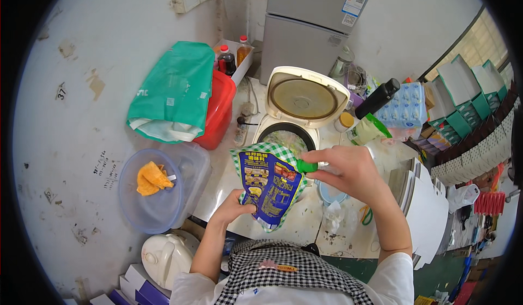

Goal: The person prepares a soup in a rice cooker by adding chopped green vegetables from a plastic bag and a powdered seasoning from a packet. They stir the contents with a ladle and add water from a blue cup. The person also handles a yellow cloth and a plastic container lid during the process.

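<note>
My left hand (235, 211) grips the lower left edge of a blue seasoning pouch (267, 186) with a green-and-white checked border. The pouch lies tilted in the air over the table's near part. At its upper right corner, the thumb and fingers of my right hand (347, 170) hold the green screw cap (306, 166). Whether the cap is loose cannot be told. Just beyond the pouch stands a white rice cooker (322, 135) with its lid (304, 96) raised. Pale food with green pieces (286, 140) shows in its dark inner pot, partly hidden by the pouch.
Left are a green bag (175, 88), a red tub (222, 109) and a clear plastic basin (126, 198) holding a yellow cloth (153, 178). Behind the cooker stands a grey refrigerator (306, 39). A black bottle (376, 98), tissue packs (402, 105) and a blue-rimmed lid (331, 192) are right.
</note>
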Demonstrator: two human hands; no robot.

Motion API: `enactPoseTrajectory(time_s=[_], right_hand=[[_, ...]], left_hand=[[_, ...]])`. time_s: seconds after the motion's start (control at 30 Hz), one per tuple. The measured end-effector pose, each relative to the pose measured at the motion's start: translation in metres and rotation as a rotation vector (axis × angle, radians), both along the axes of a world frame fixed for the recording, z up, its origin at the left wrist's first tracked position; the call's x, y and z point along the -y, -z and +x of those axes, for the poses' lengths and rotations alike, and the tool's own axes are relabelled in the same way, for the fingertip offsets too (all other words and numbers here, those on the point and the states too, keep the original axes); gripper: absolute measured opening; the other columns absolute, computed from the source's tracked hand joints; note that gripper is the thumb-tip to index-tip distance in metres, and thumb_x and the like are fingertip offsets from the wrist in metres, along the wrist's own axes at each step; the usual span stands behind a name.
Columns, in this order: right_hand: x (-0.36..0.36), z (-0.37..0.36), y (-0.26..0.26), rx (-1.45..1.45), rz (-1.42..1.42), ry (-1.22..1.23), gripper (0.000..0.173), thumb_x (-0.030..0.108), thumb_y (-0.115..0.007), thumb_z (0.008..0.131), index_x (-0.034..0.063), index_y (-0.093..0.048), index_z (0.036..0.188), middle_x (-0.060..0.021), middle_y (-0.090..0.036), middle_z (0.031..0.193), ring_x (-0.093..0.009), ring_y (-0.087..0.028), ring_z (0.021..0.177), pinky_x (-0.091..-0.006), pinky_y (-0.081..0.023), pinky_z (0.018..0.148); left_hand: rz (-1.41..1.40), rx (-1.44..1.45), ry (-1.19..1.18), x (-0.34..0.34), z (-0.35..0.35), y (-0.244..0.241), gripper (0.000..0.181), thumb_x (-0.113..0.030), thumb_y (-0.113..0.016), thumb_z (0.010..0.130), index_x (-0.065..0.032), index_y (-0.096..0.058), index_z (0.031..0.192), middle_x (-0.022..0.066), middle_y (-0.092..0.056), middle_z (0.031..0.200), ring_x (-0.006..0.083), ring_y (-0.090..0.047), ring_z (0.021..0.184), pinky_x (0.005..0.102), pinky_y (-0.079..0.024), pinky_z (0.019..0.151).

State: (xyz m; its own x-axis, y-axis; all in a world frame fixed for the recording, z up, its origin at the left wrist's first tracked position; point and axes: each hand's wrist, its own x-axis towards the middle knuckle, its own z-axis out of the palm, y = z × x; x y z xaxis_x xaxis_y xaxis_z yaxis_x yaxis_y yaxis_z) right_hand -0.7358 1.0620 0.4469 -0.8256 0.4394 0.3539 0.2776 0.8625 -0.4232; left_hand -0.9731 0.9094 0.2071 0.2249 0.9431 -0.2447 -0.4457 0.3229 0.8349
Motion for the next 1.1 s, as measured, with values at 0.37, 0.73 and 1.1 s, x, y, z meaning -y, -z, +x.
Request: enactPoseTrajectory(time_s=[0.37,0.73,1.1], right_hand=[[-0.006,-0.029,0.006,0.004,-0.419,0.139,0.025,0.029,-0.071,0.087,0.0044,-0.067,0.081,-0.0067,-0.064,0.064,-0.021,-0.061,0.055,-0.0301,-0.046,0.052],[-0.010,-0.041,-0.011,-0.058,-0.338,0.014,0.029,0.011,-0.079,0.076,0.0069,-0.066,0.102,-0.0047,-0.070,0.093,-0.019,-0.069,0.082,-0.0290,-0.053,0.071],[-0.011,-0.024,-0.015,0.074,-0.323,0.070,0.030,0.020,-0.081,0.075,0.0055,-0.066,0.097,-0.0053,-0.068,0.072,-0.020,-0.069,0.068,-0.0281,-0.051,0.064]], left_hand=[[0.173,-0.011,-0.131,-0.005,-0.020,-0.030,0.053,-0.004,-0.083,0.069,-0.0003,-0.063,0.118,0.0022,-0.067,0.111,0.0114,-0.060,0.101,0.0292,-0.048,0.092],[0.170,-0.009,-0.097,-0.016,-0.037,-0.026,0.048,-0.004,-0.082,0.070,-0.0005,-0.065,0.115,0.0025,-0.067,0.110,0.0114,-0.060,0.101,0.0298,-0.048,0.093],[0.136,-0.013,-0.050,-0.017,-0.030,-0.037,0.046,-0.002,-0.081,0.071,-0.0001,-0.066,0.114,0.0024,-0.068,0.108,0.0108,-0.061,0.098,0.0299,-0.049,0.091]])
